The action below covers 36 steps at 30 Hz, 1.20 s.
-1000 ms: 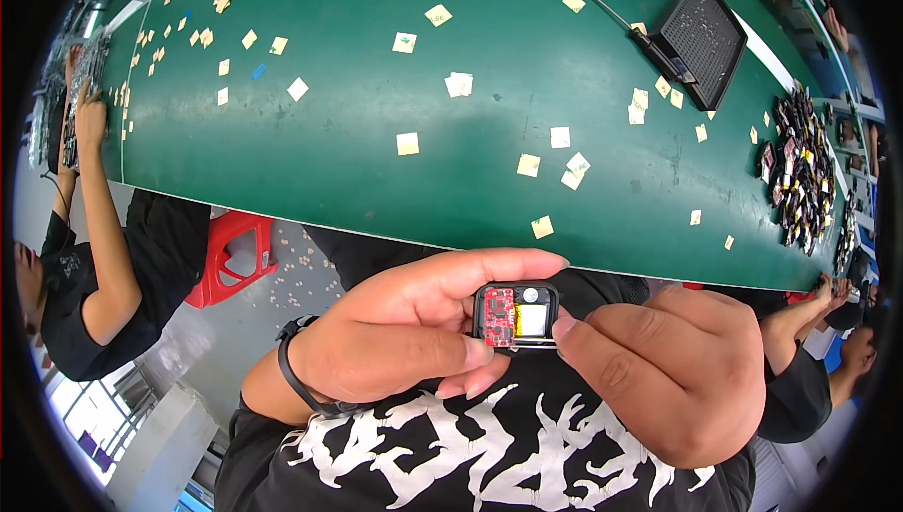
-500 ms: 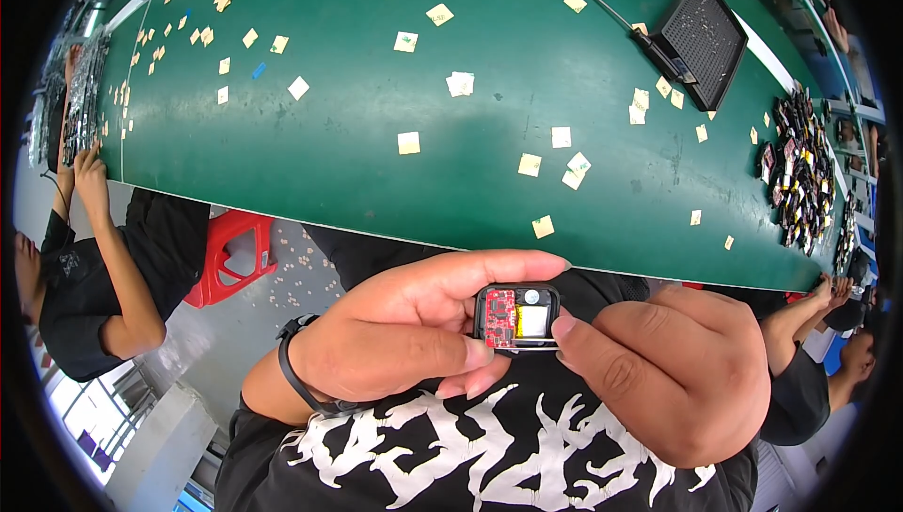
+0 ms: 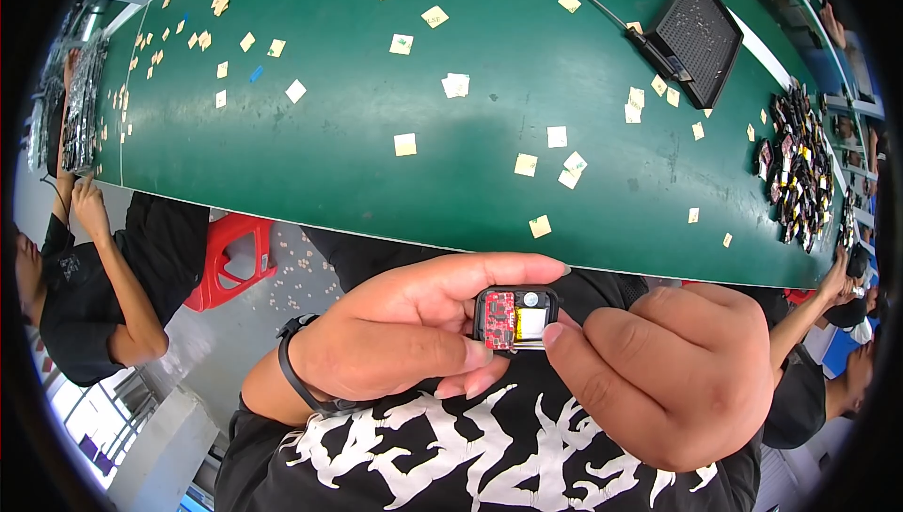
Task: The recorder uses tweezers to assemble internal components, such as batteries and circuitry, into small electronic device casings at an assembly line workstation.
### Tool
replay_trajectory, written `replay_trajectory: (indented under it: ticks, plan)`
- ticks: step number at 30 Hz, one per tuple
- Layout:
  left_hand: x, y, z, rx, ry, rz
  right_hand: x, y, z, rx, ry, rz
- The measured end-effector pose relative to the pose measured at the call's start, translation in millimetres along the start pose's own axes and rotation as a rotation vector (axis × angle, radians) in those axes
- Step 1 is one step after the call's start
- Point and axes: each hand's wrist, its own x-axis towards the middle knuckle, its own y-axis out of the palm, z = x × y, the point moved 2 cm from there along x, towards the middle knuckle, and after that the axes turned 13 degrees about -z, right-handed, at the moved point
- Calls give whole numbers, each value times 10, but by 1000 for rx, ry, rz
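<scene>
Black and open, the case (image 3: 553, 301) with its red circuit board (image 3: 499, 321) is gripped by the left hand (image 3: 395, 333) near the desk (image 3: 357, 173), while the right hand (image 3: 668, 376), its hold impossible to tell, has been shifted slightly inward, so the lower edge is apparently being worked.

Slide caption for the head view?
Left hand holds black casing containing red circuit board; right hand at casing's corner.

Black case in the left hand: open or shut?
Open. The black case, held in the left hand, has its inside uncovered: the red circuit board and white block show plainly.
</scene>
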Motion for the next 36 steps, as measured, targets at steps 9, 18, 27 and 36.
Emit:
replay_trajectory:
  ticks: [9,18,27,36]
  plan:
    - [-6,31,-8,-35,-17,4,57,-54,-64,79,-16,36]
    - [-3,-2,0,12,-4,7,0,-91,-24,-9,9,19]
    - [-3,1,-25,62,-21,35,-12,-178,90,-57,248,54]
    - [-25,-39,-15,69,-34,57,-26,-175,22,7,243,-8]
